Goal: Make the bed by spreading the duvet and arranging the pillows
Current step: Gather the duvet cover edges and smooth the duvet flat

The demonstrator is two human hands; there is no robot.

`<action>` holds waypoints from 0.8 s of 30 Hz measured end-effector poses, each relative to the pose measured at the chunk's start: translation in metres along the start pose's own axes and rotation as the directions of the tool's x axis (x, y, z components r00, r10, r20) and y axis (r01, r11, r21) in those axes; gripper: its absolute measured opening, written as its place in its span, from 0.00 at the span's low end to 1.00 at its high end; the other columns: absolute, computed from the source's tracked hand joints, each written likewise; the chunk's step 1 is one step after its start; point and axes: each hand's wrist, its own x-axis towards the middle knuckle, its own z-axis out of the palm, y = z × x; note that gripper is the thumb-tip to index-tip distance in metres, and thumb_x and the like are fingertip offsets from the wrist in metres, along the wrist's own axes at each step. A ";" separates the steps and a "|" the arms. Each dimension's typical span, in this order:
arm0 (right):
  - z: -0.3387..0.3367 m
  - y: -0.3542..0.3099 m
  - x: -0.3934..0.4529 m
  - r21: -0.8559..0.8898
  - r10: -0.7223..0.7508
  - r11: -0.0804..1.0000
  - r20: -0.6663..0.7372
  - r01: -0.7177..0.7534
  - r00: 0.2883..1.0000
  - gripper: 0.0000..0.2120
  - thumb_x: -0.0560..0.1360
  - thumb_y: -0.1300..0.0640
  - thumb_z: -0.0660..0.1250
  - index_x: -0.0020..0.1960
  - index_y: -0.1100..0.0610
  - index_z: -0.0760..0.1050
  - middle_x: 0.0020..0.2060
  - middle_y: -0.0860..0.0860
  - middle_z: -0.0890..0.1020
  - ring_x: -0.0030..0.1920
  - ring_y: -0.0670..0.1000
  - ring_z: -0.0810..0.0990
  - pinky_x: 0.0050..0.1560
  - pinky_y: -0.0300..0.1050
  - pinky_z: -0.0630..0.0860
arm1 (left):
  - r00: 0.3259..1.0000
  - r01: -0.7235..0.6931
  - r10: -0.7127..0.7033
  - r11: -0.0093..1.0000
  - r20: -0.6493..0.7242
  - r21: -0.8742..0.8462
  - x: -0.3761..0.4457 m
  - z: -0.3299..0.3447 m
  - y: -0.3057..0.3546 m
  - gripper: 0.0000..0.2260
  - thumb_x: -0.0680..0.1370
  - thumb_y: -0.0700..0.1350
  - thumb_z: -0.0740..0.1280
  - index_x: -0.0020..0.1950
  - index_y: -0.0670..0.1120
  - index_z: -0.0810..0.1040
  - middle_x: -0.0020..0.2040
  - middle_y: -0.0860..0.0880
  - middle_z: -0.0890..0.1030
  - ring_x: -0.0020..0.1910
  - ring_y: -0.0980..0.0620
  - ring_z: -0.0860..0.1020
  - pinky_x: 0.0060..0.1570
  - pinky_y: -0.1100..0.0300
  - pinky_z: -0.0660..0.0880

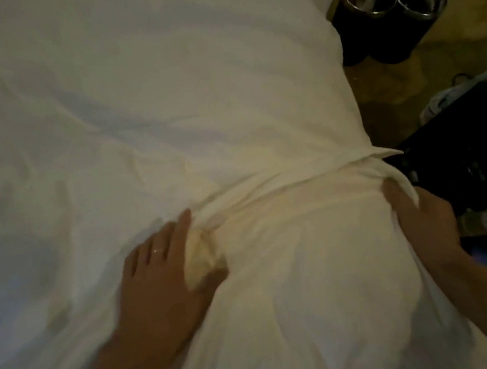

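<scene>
A: What is seen across the bed (71, 352)?

B: A white duvet (127, 91) is spread over most of it, wrinkled, with a bunched ridge of cloth gathered near the bed's right edge, between the two hands.

A: How is the left hand (158, 279) placed?

B: It is laid on the duvet at the left end of the ridge. The fingers (177, 235) are stretched forward and lie fairly flat, while a fold of cloth is caught between the thumb and the palm. A ring (158, 250) is worn on one finger.

A: And the right hand (424, 217)?

B: It is set at the right end of the ridge, at the bed's edge. Cloth is draped over its fingers, and the fabric appears to be gripped there, though the fingertips are hidden by it.

A: What is seen beside the bed?

B: Three dark round bins with shiny rims (399, 6) are stood close together on the floor (472, 33) at the upper right. Dark objects that cannot be made out are seen at the right, near the right hand. The picture is somewhat blurred.
</scene>
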 end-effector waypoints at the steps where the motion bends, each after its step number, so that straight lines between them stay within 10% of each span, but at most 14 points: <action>1: -0.002 -0.002 -0.001 0.000 -0.032 0.999 -0.061 0.032 0.998 0.14 0.81 0.52 0.64 0.42 0.62 0.75 0.34 0.49 0.75 0.36 0.46 0.73 0.33 0.42 0.63 | 0.999 0.010 -0.010 1.000 0.033 0.001 -0.004 -0.002 -0.004 0.30 0.75 0.65 0.60 0.72 0.51 0.70 0.56 0.42 0.83 0.50 0.40 0.83 0.50 0.48 0.77; 6: -0.011 0.023 -0.006 -0.060 -0.064 0.997 -0.170 0.054 0.983 0.23 0.81 0.48 0.62 0.39 0.66 0.71 0.32 0.57 0.74 0.34 0.52 0.70 0.35 0.48 0.64 | 0.982 -0.161 0.139 0.970 -0.130 -0.180 0.077 -0.049 -0.028 0.15 0.75 0.62 0.55 0.56 0.57 0.72 0.31 0.48 0.82 0.31 0.44 0.82 0.34 0.56 0.74; 8: -0.004 0.040 -0.004 -0.180 -0.027 0.984 -0.096 0.009 0.995 0.22 0.82 0.46 0.59 0.41 0.64 0.71 0.35 0.55 0.76 0.40 0.54 0.74 0.38 0.49 0.62 | 0.987 -0.097 0.121 0.972 0.101 -0.215 0.130 -0.054 -0.024 0.24 0.76 0.71 0.54 0.49 0.54 0.77 0.36 0.48 0.83 0.42 0.44 0.83 0.41 0.55 0.72; 11: 0.012 0.045 0.005 -0.378 0.064 0.924 0.013 -0.054 0.998 0.22 0.80 0.40 0.59 0.54 0.61 0.72 0.48 0.61 0.79 0.47 0.57 0.75 0.44 0.48 0.67 | 0.818 0.164 -0.138 0.986 0.559 0.002 0.165 -0.025 -0.016 0.32 0.75 0.73 0.53 0.54 0.46 0.80 0.55 0.42 0.81 0.60 0.42 0.78 0.56 0.53 0.69; 15: 0.025 0.006 0.003 -0.522 -0.399 0.811 -0.166 0.264 0.902 0.21 0.76 0.51 0.64 0.65 0.61 0.70 0.62 0.63 0.74 0.62 0.64 0.72 0.63 0.59 0.69 | 0.987 0.033 -0.021 0.997 0.160 -0.072 0.146 0.001 -0.004 0.20 0.83 0.61 0.56 0.61 0.49 0.77 0.55 0.43 0.82 0.55 0.41 0.80 0.52 0.52 0.72; 18: 0.070 -0.040 -0.052 -0.383 -0.677 0.600 0.225 0.703 0.701 0.21 0.82 0.49 0.54 0.69 0.56 0.73 0.64 0.56 0.78 0.65 0.56 0.73 0.70 0.41 0.60 | 0.987 -0.123 0.109 0.985 -0.119 -0.121 0.114 0.009 0.013 0.16 0.80 0.55 0.64 0.66 0.50 0.76 0.50 0.45 0.82 0.46 0.41 0.81 0.47 0.52 0.75; 21: 0.117 -0.027 -0.040 -0.386 -0.605 0.224 0.665 0.895 0.438 0.24 0.83 0.44 0.49 0.74 0.51 0.69 0.71 0.53 0.73 0.71 0.53 0.69 0.76 0.50 0.56 | 0.986 -0.128 0.120 0.989 -0.112 -0.068 0.110 0.021 0.013 0.13 0.81 0.52 0.61 0.61 0.49 0.78 0.45 0.47 0.82 0.42 0.42 0.81 0.43 0.52 0.76; 24: 0.115 -0.002 0.044 -0.670 -0.537 0.209 0.531 0.713 0.656 0.27 0.81 0.39 0.47 0.71 0.49 0.73 0.73 0.56 0.71 0.71 0.60 0.70 0.75 0.58 0.55 | 0.995 -0.080 0.081 0.996 -0.060 0.025 0.135 0.015 0.006 0.19 0.83 0.57 0.53 0.48 0.49 0.78 0.36 0.46 0.82 0.35 0.43 0.82 0.35 0.52 0.76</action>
